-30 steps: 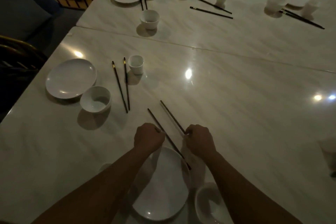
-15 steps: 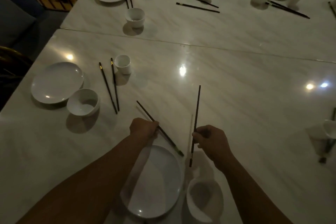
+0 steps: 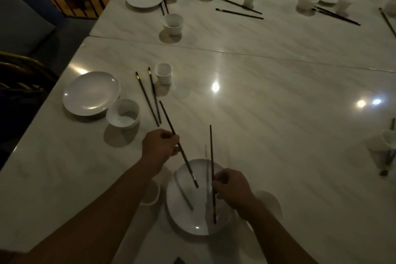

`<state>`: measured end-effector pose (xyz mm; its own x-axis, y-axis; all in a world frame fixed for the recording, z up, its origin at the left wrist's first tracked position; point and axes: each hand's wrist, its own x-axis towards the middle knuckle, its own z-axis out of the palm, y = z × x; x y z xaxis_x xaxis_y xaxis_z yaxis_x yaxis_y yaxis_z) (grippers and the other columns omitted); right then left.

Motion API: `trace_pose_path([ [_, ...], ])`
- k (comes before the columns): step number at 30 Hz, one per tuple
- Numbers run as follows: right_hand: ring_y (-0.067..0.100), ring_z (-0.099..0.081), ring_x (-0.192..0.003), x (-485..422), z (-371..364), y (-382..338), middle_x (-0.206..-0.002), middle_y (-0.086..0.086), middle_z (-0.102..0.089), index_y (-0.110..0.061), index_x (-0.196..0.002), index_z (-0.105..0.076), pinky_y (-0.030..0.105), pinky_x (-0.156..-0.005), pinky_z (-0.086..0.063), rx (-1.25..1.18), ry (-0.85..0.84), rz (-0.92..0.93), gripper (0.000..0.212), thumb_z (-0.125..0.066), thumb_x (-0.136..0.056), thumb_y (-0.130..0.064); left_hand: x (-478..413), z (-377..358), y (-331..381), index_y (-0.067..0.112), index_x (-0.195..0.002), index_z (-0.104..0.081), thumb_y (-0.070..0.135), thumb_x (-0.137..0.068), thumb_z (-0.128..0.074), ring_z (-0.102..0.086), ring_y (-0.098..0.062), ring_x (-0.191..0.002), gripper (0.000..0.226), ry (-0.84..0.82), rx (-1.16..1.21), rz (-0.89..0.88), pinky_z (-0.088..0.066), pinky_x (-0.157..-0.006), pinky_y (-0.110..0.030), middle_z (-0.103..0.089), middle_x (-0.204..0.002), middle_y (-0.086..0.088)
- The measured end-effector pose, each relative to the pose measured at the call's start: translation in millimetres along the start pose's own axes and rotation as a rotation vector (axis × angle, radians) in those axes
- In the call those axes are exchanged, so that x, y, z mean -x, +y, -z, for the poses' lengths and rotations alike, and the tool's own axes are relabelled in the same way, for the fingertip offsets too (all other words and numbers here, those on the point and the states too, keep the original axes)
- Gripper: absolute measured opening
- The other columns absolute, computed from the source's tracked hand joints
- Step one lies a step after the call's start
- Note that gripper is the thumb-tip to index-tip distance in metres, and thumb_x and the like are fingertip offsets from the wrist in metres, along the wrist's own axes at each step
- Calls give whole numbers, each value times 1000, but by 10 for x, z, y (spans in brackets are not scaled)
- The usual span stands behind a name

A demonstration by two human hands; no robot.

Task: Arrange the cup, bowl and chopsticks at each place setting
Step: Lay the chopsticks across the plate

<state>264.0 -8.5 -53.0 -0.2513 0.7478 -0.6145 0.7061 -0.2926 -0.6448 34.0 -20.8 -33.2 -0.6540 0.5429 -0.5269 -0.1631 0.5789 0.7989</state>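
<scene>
Both forearms are reaching out from the bench's near edge. The left hand is hanging knuckles-up beyond the plate, its fingers curling round and pinching the first chopstick about mid-length. That stick is slanting from far-left down to a near tip over the plate's middle. The right hand is hovering over the plate's right rim, its fingers pinching the second chopstick below its middle. This stick is pointing almost straight away, with its near end over the plate's right part. Both sticks are casting shadows on the plate.

The left forearm is covering most of a cup just left of the plate. The bowl is showing only as a dim pale curve behind the right wrist. Whether either stick is touching the plate cannot be told.

Along the left edge another plate, another bowl, a chopstick pair and another cup are lying apart.

Half a second ago the first chopstick was ending at the plate's far rim; now its tip is reaching well over the plate. The second chopstick was ending just off the plate's right rim; now it is hanging over the plate.
</scene>
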Motion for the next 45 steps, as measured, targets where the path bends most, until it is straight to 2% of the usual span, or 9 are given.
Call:
trace_pose_path([
  [6, 11, -71, -69, 230, -300, 158, -80, 0, -72, -16, -91, -69, 26, -65, -60, 21, -28, -74, 9, -73, -83, -16, 360, 65, -314, 9, -77, -71, 9, -80, -78, -72, -19, -58, 8, -214, -300, -78, -60, -56, -30, -71, -72, -11],
  [11, 14, -72, -71, 285, -370, 165, -80, 2, -73, -16, -92, -69, 26, -65, -60, -25, -17, -117, 9, -73, -84, -15, 428, -26, -536, 4, -81, -75, 9, -77, -80, -73, -20, -62, 8, -280, -442, -89, -63, -62, -38, -73, -75, -12],
  [17, 13, -72, -71, 259, -384, 146, -79, 2, -74, -14, -91, -74, 27, -68, -60, -9, 0, -101, 6, -72, -85, -15, 466, -103, -626, 7, -78, -78, 14, -72, -80, -73, -17, -65, 10, -364, -573, -197, -63, -67, -38, -75, -74, -9],
  [30, 16, -73, -72, 254, -397, 171, -79, 3, -75, -17, -91, -72, 31, -70, -62, -75, -27, -147, 6, -72, -85, -16, 503, -287, -651, 11, -79, -77, 18, -78, -77, -71, -14, -65, 7, -362, -632, -208, -62, -70, -36, -73, -72, -3],
  [37, 10, -72, -66, 296, -366, 191, -79, 3, -74, -13, -95, -72, 20, -58, -57, -73, -23, -112, 9, -71, -87, -16, 518, -352, -670, 13, -72, -78, 24, -78, -76, -69, -12, -64, 12, -379, -654, -247, -59, -74, -32, -72, -67, -1],
  [40, 13, -72, -69, 327, -339, 172, -84, 4, -73, -14, -102, -67, 25, -62, -60, -90, -10, -114, 16, -70, -88, -21, 513, -370, -687, 15, -67, -76, 22, -78, -75, -68, -10, -62, 14, -398, -635, -249, -60, -73, -34, -71, -64, 0],
  [42, 13, -71, -72, 338, -293, 148, -89, 2, -71, -18, -104, -64, 30, -70, -61, 6, 41, -65, 17, -69, -89, -25, 500, -373, -708, 16, -63, -74, 20, -79, -75, -69, -11, -61, 17, -401, -602, -232, -61, -72, -37, -70, -63, 0],
  [43, 10, -69, -73, 344, -252, 136, -92, 0, -70, -20, -105, -63, 29, -72, -60, 65, 80, -29, 17, -68, -90, -26, 500, -373, -715, 18, -61, -73, 20, -79, -75, -70, -11, -62, 18, -400, -588, -225, -61, -72, -37, -71, -64, 0],
  [45, 1, -61, -76, 357, -126, 104, -97, -6, -66, -21, -109, -63, 16, -69, -51, 139, 166, 49, 18, -65, -92, -26, 504, -370, -720, 23, -60, -69, 17, -79, -77, -71, -13, -64, 21, -399, -543, -196, -61, -72, -38, -72, -68, -2],
])
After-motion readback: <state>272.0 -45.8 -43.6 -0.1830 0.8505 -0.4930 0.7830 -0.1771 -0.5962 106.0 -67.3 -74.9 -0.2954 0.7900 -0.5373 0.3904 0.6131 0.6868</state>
